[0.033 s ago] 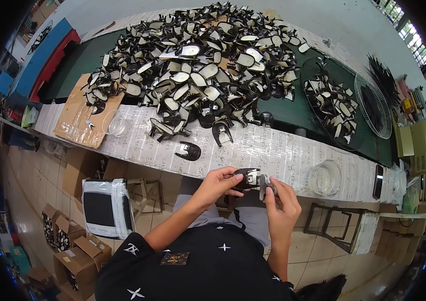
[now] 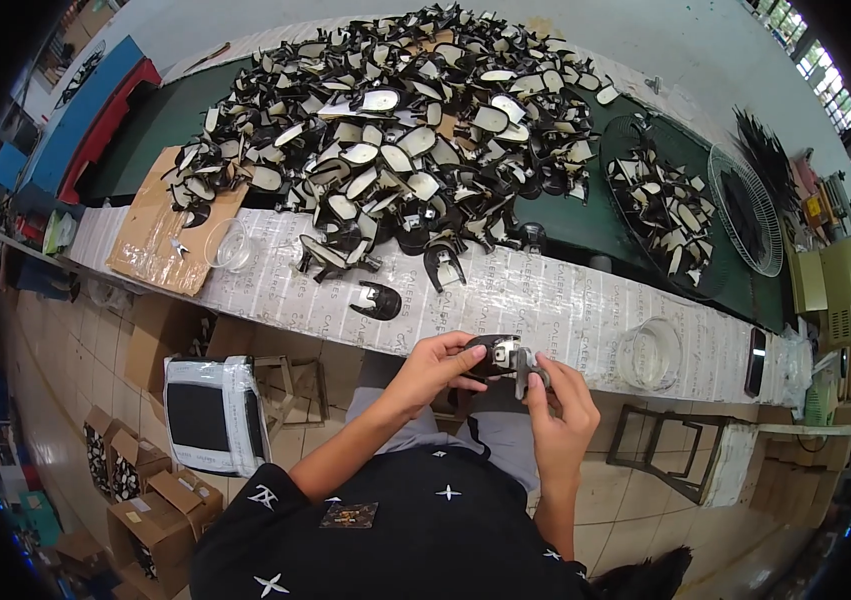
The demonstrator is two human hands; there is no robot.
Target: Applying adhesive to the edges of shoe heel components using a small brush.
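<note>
In my left hand is a black shoe heel piece, gripped between thumb and fingers, with a pale inner face and a small metallic-looking fitting at its right end. My right hand pinches a flat grey piece with a rounded part near the fingertips. The grey piece is up against the right end of the heel piece; whether they touch I cannot tell. Both hands are above my lap at the near edge of the bench. Beyond them a similar heel piece lies alone, and another lies by the pile.
A big pile of heel pieces covers the green bench top. More fill a round wire fan guard on the right. A clear round container and a phone lie on the wrapped ledge. Cardboard and a stool are left.
My right hand and the grey piece have shifted very slightly. My left hand keeps hold of the heel piece in nearly the same place.
</note>
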